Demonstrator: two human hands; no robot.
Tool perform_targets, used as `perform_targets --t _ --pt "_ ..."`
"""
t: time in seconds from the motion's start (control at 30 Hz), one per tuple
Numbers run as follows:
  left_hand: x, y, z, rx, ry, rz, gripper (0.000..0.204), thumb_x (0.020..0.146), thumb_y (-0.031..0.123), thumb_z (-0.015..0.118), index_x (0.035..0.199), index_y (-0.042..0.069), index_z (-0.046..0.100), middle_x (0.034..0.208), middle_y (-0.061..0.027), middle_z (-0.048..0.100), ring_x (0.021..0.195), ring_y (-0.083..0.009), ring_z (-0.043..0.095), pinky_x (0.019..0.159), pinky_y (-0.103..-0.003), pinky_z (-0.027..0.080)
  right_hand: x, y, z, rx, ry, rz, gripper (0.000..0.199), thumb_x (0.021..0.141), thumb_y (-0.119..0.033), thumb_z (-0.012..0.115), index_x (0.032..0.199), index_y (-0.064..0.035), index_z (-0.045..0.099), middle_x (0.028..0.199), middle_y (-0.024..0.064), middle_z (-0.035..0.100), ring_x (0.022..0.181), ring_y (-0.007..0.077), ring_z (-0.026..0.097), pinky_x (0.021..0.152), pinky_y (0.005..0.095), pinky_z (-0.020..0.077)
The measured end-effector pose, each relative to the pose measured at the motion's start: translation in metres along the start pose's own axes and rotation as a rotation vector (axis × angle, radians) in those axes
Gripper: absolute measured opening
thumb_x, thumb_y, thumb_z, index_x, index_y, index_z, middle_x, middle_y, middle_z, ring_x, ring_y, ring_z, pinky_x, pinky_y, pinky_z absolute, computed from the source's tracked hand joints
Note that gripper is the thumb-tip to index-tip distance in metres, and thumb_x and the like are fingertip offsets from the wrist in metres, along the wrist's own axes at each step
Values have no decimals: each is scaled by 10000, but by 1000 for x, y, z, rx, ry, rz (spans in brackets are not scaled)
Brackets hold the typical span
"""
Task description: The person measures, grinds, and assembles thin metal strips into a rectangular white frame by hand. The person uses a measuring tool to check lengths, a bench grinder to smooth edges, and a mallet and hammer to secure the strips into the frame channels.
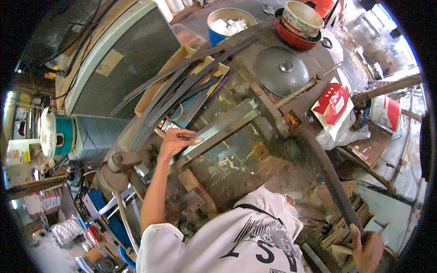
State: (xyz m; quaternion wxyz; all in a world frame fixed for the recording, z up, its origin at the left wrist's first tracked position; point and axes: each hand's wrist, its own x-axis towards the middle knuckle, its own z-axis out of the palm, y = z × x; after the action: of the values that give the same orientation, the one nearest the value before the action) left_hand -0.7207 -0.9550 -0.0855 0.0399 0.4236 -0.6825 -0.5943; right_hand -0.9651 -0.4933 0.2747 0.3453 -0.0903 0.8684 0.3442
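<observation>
Head view: person at a lever shear, metal strip under the blade.

Left hand (175,142) lies flat, fingers spread, pressing a grey metal strip (218,129) onto the rusty bench (236,168) — strip runs diagonally up toward the pivot (291,122). Right hand (368,250) is wrapped around the end of the long dark lever (330,175), low right. Risk: fingertips sit right at the strip edge, near the blade line — if the strip kicks or slides under load, the cut wanders and fingers get pulled in.

Cluttered workshop, worn metal workbench (236,159), grey cabinet (123,63) at left, daylight on littered floor (387,214) at right
</observation>
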Motion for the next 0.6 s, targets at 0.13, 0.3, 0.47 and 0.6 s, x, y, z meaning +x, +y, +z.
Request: perform_targets --t 0.13,0.3,0.47,0.6 --pt "50 38 51 79 -7 137 504 662 351 908 939 -40 750 760 -125 715 670 -154 647 625 -307 499 -35 -15 -27 -382 777 -527 336 939 -364 633 1031 -48 703 635 93 538 568 300 557 524 409 444" --pt "93 72 86 153 -90 160 427 680 422 866 713 17 732 586 -37 606 554 -116 522 553 -305 413 -42 -44 -52 -315 557 -164 368 930 -421 626 912 -67 723 714 113 612 649 301 603 577 397 481" --pt "86 72 83 229 -82 20 447 688 430 860 681 16 691 572 -30 582 543 -119 509 544 -309 415 -14 -40 -41 25 528 -288 419 935 -403 608 772 -20 650 681 158 621 620 374 575 608 464 452" --pt "92 71 88 233 -35 152 455 687 437 858 675 20 675 556 -28 563 539 -116 502 532 -298 413 95 -11 133 320 424 -233 456 895 -375 633 1027 59 677 873 244 685 816 400 647 764 442 501"
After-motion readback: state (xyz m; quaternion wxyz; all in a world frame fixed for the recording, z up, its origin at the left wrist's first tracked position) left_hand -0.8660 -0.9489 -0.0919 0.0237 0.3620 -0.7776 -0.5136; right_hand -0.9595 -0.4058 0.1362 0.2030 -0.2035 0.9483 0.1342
